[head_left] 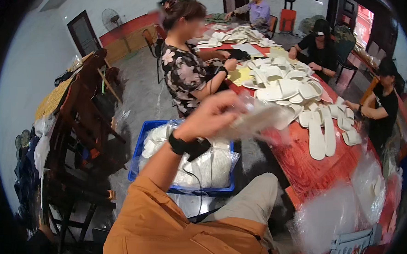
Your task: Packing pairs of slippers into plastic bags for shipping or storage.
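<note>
My left hand (214, 116), with a black band at the wrist, reaches forward between the blue crate and the red table. Its fingers are closed on a pair of white slippers in clear plastic (260, 118), smeared by motion. Below the forearm stands a blue plastic crate (207, 190) filled with white slippers (210, 165) in clear wrapping. Loose white slippers (279, 86) are heaped on the red table (302, 172), just beyond the held pair. My right hand does not show.
Clear plastic bags (330, 212) lie on the table's near end. A co-worker in a flowered shirt (182, 77) stands at its left side; several others work around it. Dark wooden furniture (80, 110) lines the left wall. A dark cable (198, 182) hangs from my wrist.
</note>
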Motion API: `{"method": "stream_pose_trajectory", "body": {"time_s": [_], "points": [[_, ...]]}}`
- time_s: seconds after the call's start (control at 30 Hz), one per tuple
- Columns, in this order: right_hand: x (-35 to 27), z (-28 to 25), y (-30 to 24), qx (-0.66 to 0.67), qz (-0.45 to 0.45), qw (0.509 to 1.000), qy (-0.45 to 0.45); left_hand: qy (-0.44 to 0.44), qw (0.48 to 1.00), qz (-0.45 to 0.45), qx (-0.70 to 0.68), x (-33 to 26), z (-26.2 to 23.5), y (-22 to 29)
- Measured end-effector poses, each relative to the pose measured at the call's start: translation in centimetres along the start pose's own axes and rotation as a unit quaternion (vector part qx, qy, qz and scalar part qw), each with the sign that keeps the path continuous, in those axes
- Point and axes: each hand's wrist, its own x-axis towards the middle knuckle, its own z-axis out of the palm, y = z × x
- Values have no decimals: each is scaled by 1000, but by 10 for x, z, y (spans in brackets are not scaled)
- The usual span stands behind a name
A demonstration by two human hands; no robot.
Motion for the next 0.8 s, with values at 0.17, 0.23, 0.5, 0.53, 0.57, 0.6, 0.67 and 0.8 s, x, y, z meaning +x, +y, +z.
{"method": "stream_pose_trajectory", "body": {"time_s": [0.17, 0.23, 0.5, 0.53, 0.57, 0.6, 0.67, 0.8], "points": [[18, 26, -114, 2, 27, 999, -24, 97, 949, -17, 300, -61, -87, -33], [20, 16, -134, -20, 3, 999, -49, 94, 907, -52, 407, -103, -92, -85], [30, 6, -168, 37, -26, 996, -80, -65, 770, -530, 350, -354, -22, -260], [30, 7, -170, 61, -23, 994, -85, -54, 763, -569, 302, -351, -29, -253], [30, 8, -170, 84, -20, 992, -92, -45, 753, -606, 252, -348, -39, -247], [33, 11, -171, 107, -20, 988, -106, -33, 748, -614, 249, -348, -47, -233], [31, 9, -170, 151, -12, 981, -121, 171, 773, -443, 420, -326, -54, -225], [37, 17, -145, 127, -32, 979, -156, 144, 759, -400, 492, -278, -53, -255]]}}
